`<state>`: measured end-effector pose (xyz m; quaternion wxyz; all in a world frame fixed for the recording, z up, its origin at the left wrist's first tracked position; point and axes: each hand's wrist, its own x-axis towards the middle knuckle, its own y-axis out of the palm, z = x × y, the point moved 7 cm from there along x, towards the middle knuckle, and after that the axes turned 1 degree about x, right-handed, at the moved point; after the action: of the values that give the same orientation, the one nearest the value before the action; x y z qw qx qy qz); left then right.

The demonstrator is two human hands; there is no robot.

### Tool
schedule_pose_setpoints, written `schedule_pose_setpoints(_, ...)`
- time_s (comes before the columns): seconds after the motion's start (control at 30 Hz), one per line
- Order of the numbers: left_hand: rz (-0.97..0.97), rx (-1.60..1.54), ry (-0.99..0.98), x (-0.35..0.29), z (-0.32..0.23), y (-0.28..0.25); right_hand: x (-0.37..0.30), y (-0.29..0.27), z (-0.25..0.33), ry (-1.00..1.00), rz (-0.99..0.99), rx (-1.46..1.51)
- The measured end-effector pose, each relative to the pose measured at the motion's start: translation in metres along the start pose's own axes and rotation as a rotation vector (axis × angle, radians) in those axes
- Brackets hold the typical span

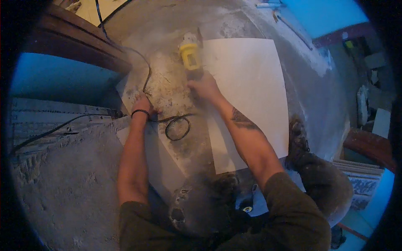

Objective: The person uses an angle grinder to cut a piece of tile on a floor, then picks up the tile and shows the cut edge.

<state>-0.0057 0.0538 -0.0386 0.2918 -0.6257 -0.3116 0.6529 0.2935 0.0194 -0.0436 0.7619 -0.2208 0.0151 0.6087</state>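
My right hand [205, 85] is closed round the rear of a yellow angle grinder [191, 55]. Its pale metal head and dark disc point away from me, at the far left corner of a large white tile [247, 83]. My left hand [143, 103] is set down on a narrower pale tile [161, 152] further left, thumb apart from the fingers, whose tips are blurred by dust. A black power cord [149, 71] runs down to this hand, passes beside or under it, and curls into a loop [177, 128] on its right.
Dusty rubble [165, 79] covers the floor between the tiles. A brown wooden frame [79, 46] stands at the far left, above stacked boxes [46, 123]. More stacked tiles [362, 184] lie at the right. A tape measure [247, 208] sits by my knees. Dust hazes the air.
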Motion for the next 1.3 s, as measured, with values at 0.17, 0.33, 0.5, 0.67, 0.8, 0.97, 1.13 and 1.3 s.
schedule_pose_setpoints(0.17,-0.187,0.123,0.074,0.002,-0.014,-0.001,0.010,-0.012,-0.001,0.022,-0.003,-0.074)
schedule_pose_setpoints(0.33,-0.063,0.074,0.011,0.017,0.012,0.007,0.005,-0.002,0.016,0.051,0.039,-0.015)
schedule_pose_setpoints(0.5,-0.118,0.079,0.078,0.017,0.017,0.009,0.008,0.002,0.019,0.016,0.026,0.018)
schedule_pose_setpoints(0.67,-0.060,0.014,0.006,0.013,0.001,0.006,0.017,-0.004,0.002,0.061,0.039,-0.030)
schedule_pose_setpoints(0.8,-0.123,0.071,0.048,0.018,0.012,0.006,0.010,0.000,0.014,0.034,0.009,-0.035)
schedule_pose_setpoints(0.97,-0.058,0.040,0.040,0.030,0.013,0.016,0.007,0.000,0.002,0.075,0.046,-0.071)
schedule_pose_setpoints(1.13,-0.267,0.153,0.108,0.036,0.022,0.018,0.000,0.004,0.000,0.034,0.040,-0.054)
schedule_pose_setpoints(1.3,-0.085,0.068,0.054,0.017,0.005,0.009,-0.008,0.002,-0.013,0.062,0.055,-0.049)
